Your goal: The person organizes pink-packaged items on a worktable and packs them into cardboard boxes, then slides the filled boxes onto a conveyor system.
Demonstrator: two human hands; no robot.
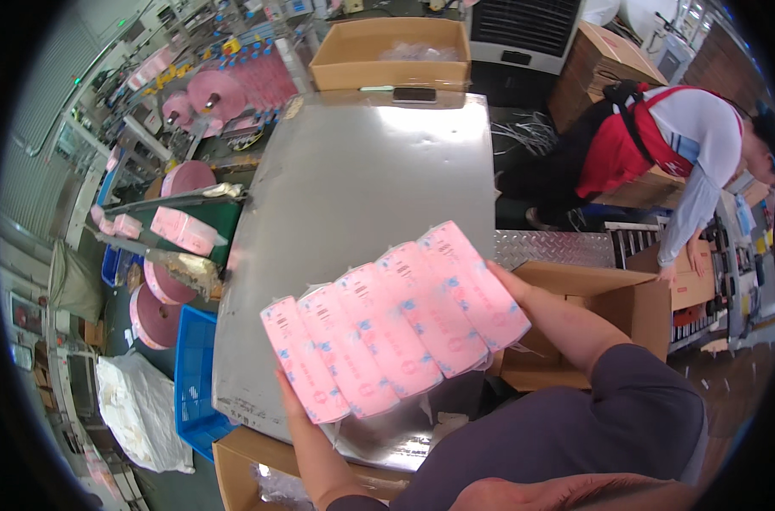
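Note:
My hands hold a row of several pink tissue packs (396,322) with blue print and clear film edges. The row slants over the steel table (345,183), its right end farther from me. My left hand (290,397) grips the near left end, fingers mostly hidden beneath. At the far right end, my right hand (510,284) presses against the last pack. Squeezed between both palms, the packs stay side by side. An open cardboard box (651,317) stands beneath my right forearm. Another pink pack (185,231) lies on the green conveyor to the left.
A blue crate (196,349) and a white sack (140,413) stand left of the table. A box (387,53) holding clear film and a phone (414,95) sit at the far edge. To the right, a co-worker (634,153) bends over a carton (692,277) on rollers.

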